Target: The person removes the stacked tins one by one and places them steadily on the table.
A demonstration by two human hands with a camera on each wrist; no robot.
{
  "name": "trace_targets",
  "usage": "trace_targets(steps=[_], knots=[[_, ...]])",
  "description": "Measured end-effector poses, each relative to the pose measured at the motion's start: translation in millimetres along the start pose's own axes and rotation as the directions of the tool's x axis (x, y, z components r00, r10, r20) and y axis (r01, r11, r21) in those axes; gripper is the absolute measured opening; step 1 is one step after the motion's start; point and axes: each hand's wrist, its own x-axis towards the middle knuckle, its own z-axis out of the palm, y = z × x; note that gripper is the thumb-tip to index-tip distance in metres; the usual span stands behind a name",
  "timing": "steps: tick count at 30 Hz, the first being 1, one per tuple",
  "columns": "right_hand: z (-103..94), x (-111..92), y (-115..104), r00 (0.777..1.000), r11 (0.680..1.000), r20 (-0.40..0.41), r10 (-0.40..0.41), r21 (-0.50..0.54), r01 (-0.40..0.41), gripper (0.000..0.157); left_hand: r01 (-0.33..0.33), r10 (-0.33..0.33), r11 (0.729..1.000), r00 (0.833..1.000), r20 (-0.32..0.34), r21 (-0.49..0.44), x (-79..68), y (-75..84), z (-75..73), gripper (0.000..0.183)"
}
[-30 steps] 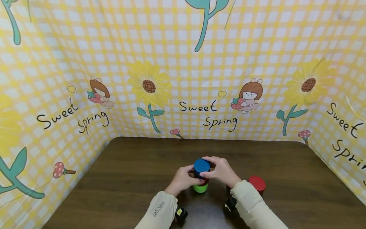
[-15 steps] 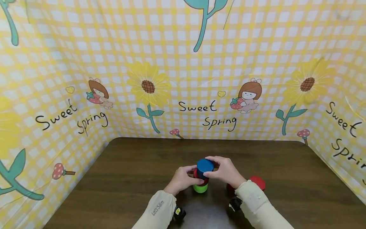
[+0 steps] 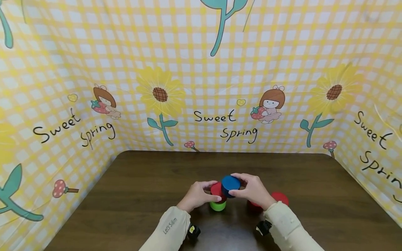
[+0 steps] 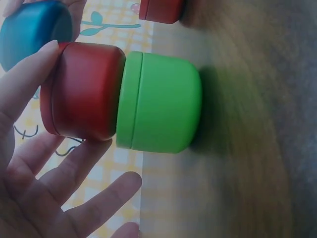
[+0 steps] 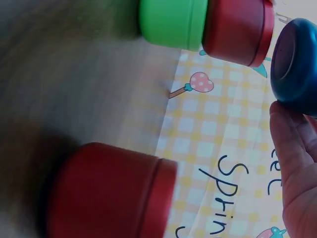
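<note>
A small green lidded tin (image 3: 218, 206) stands on the dark wooden table, with a red lidded tin (image 3: 216, 190) stacked on top. My left hand (image 3: 195, 196) holds the red tin between thumb and fingers at its sides, as the left wrist view shows. To the right of this stack and a little higher, a blue tin (image 3: 230, 185) is off the table in the grip of my right hand (image 3: 253, 191). In the right wrist view the underside of the blue tin (image 5: 299, 69) shows beside the red tin's lid, with a gap between.
Two more red tins stand on the table (image 3: 150, 177) to the right: one red tin (image 3: 281, 198) lies partly behind my right wrist, and the other red tin (image 3: 255, 206) sits under my forearm. A yellow checked cloth (image 3: 207, 87) rises behind the table.
My right hand has moved the blue tin from over the stack to the right, baring the red tin's lid. My left hand keeps its hold on the red tin.
</note>
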Motion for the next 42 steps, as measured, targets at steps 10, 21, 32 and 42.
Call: trace_targets(steps=[10, 21, 32, 42], knots=[[-5.3, -7.9, 8.6, 0.998, 0.998, -0.037, 0.05, -0.045, -0.052, 0.052, 0.031, -0.03, 0.999, 0.999, -0.016, 0.021, -1.0, 1.7, -1.5, 0.058], [-29.3, -23.5, 23.0, 0.996, 0.993, -0.044, 0.076, -0.082, -0.08, 0.052, 0.038, -0.038, 0.999, 0.999, -0.004, 0.019, 1.6, 5.1, -0.1, 0.057], [-38.8, -33.9, 30.3, 0.994, 0.99, -0.078, 0.081, -0.105, -0.089, 0.052, 0.014, -0.013, 0.999, 1.0, -0.016, 0.034, 0.7, 3.7, -2.1, 0.059], [-46.8, -41.5, 34.4, 0.987, 0.98, -0.129, 0.095, -0.16, -0.116, 0.051, 0.018, -0.018, 0.999, 1.0, -0.024, 0.034, -2.2, 4.4, 0.6, 0.056]])
